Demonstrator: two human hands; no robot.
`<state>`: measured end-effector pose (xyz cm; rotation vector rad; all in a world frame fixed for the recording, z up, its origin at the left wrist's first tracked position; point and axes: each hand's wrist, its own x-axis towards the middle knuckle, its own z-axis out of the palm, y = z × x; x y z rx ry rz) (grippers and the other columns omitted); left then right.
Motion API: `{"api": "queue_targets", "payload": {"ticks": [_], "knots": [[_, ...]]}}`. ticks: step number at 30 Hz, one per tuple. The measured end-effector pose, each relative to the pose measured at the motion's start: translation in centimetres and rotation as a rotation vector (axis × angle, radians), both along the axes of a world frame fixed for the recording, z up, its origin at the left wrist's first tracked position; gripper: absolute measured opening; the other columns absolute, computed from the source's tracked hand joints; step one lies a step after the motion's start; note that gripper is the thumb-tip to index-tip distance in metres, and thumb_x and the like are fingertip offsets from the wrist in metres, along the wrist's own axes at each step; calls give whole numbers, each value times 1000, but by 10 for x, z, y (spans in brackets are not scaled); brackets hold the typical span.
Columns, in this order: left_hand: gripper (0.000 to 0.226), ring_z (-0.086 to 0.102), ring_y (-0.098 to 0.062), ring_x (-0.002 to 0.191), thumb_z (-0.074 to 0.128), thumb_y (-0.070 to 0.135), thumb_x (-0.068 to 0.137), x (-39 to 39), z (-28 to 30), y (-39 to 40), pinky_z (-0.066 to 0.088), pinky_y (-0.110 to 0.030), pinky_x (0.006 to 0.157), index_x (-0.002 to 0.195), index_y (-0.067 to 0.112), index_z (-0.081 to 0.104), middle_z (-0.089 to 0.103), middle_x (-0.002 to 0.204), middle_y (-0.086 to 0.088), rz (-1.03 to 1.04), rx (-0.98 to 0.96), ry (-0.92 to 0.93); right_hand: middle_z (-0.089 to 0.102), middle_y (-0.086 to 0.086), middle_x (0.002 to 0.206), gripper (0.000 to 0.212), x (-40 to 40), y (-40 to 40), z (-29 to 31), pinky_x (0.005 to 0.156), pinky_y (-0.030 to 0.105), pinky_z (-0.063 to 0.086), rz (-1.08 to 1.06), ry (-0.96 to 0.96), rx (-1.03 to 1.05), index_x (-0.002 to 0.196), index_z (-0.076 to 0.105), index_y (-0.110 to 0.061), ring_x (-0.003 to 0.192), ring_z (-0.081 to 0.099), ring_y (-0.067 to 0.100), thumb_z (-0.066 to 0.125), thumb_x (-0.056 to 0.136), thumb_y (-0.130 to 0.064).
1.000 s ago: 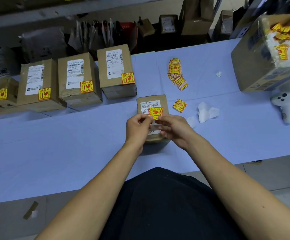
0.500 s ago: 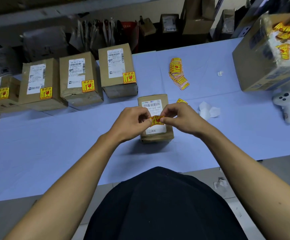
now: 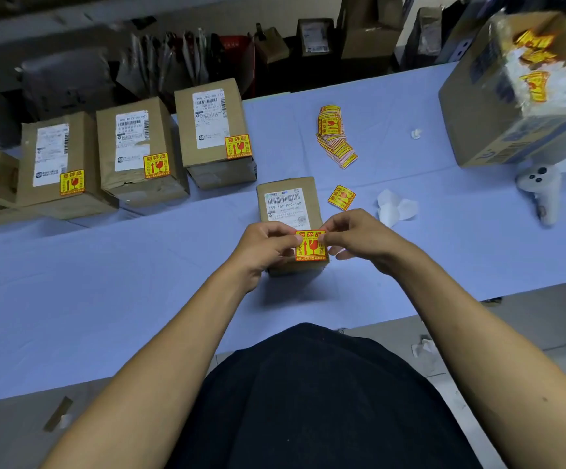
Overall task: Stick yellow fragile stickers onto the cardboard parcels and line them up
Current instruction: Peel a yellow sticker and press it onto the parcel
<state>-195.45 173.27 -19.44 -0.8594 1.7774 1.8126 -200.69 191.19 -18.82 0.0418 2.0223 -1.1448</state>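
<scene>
A small cardboard parcel (image 3: 288, 201) with a white shipping label lies in front of me on the blue table (image 3: 105, 282). A yellow fragile sticker (image 3: 310, 246) sits flat over the parcel's near right corner. My left hand (image 3: 264, 247) pinches the sticker's left edge and my right hand (image 3: 359, 236) pinches its right edge. Several stickered parcels stand in a row at the back left, the nearest one (image 3: 212, 130) just beyond the small parcel. A fanned stack of stickers (image 3: 334, 137) and one loose sticker (image 3: 341, 197) lie to the right.
Crumpled white backing papers (image 3: 395, 206) lie right of the loose sticker. A big open carton (image 3: 511, 93) stands at the far right, with a white controller (image 3: 540, 191) in front of it. Dark shelving with bags and boxes runs behind the table.
The sticker, held curled between both hands above the label, has come down and now lies spread flat over the parcel's near right corner. Both hands moved nearer me with it.
</scene>
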Motion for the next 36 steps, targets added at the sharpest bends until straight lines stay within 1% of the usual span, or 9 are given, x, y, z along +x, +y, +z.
{"api": "queue_targets", "payload": {"ticks": [6, 9, 13, 16, 21, 26, 28, 31, 36], "knots": [[6, 59, -14, 60, 73, 7, 86, 0, -8, 16, 50, -22, 54, 83, 11, 69, 67, 78, -7, 12, -73, -52, 68, 6, 93, 35, 8, -2, -18, 75, 38, 56, -164, 30, 100, 114, 56, -19, 83, 64, 21, 75, 84, -21], [6, 56, -12, 54, 73, 8, 86, 0, -10, 19, 47, -20, 50, 85, 11, 68, 64, 68, -6, 60, -37, -53, 67, 8, 91, 21, 10, 1, -20, 68, 32, 53, -167, -1, 83, 103, 65, -10, 76, 61, 19, 72, 88, -23], [4, 55, -8, 51, 73, 10, 87, -3, -9, 20, 44, -16, 43, 90, 10, 70, 63, 69, -3, 54, -92, -59, 67, 6, 85, 12, 11, 3, -22, 61, 24, 52, -243, -48, 33, 90, 67, -7, 72, 61, 14, 70, 90, -19], [3, 57, -11, 56, 74, 11, 85, -5, -14, 20, 43, -18, 44, 88, 11, 72, 67, 82, -6, -37, -238, -23, 67, 5, 83, 12, 12, 3, -26, 60, 23, 53, -260, -55, 42, 87, 68, -9, 73, 61, 14, 73, 88, -19], [10, 66, -19, 84, 74, 19, 78, -7, -21, 23, 52, -27, 70, 72, 26, 70, 74, 88, 0, -290, -651, 81, 63, 10, 82, 18, 17, 3, -38, 55, 27, 51, -291, -19, 87, 84, 62, -11, 67, 58, 20, 79, 81, -16], [10, 66, -21, 86, 71, 22, 79, -6, -25, 25, 55, -30, 71, 73, 29, 67, 74, 89, 0, -364, -722, 124, 64, 6, 72, 21, 19, 4, -42, 56, 32, 54, -247, 113, 158, 75, 60, -13, 67, 60, 21, 80, 80, -19], [8, 66, -23, 86, 68, 22, 79, -6, -25, 26, 55, -31, 70, 74, 28, 68, 74, 89, 0, -397, -764, 150, 65, 4, 70, 21, 21, 4, -43, 64, 39, 60, -222, 151, 196, 76, 62, -12, 66, 63, 22, 81, 80, -21], [11, 63, -25, 83, 62, 21, 81, -5, -24, 29, 49, -29, 63, 84, 22, 73, 71, 88, -2, -474, -873, 195, 67, 3, 72, 21, 22, 4, -46, 74, 47, 60, -180, 189, 240, 76, 63, -14, 74, 67, 21, 80, 80, -25], [14, 61, -29, 82, 60, 27, 83, -5, -23, 32, 41, -28, 62, 89, 18, 68, 69, 89, -6, -592, -1033, 247, 67, 1, 72, 24, 22, 7, -47, 75, 49, 59, -168, 176, 241, 77, 63, -15, 75, 66, 21, 80, 79, -32]]}}
